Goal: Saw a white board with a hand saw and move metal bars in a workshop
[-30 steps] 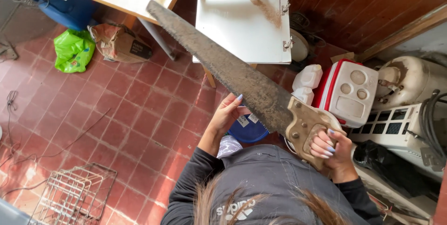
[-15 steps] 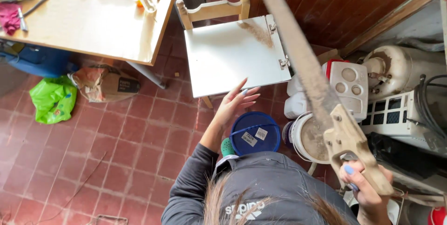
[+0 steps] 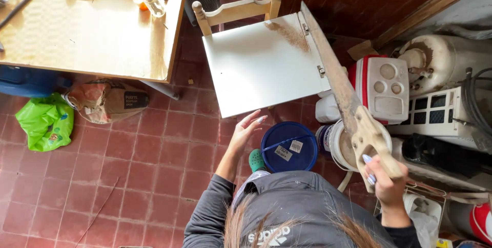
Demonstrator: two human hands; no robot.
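Note:
My right hand (image 3: 385,182) grips the pale wooden handle of a rusty hand saw (image 3: 333,73). Its long blade runs up and left, and its far end lies along the right edge of a white board (image 3: 261,68) resting on a wooden chair (image 3: 237,9). A smear of brown sawdust marks the board's far right corner. My left hand (image 3: 245,134) hangs open, fingers spread, just below the board's near edge and touches nothing. A blue round lid (image 3: 288,146) sits on the floor between my hands.
A wooden table (image 3: 87,27) with cables and a jar stands at upper left. Under it lie a green bag (image 3: 43,121) and a paper sack (image 3: 105,99). A red and white cooler (image 3: 382,88), a white bucket (image 3: 341,145) and a gas cylinder (image 3: 435,55) crowd the right.
The saw has swung from across my front to the board's right edge, its blade coming down onto that edge. My left hand let go of the blade and now hangs open.

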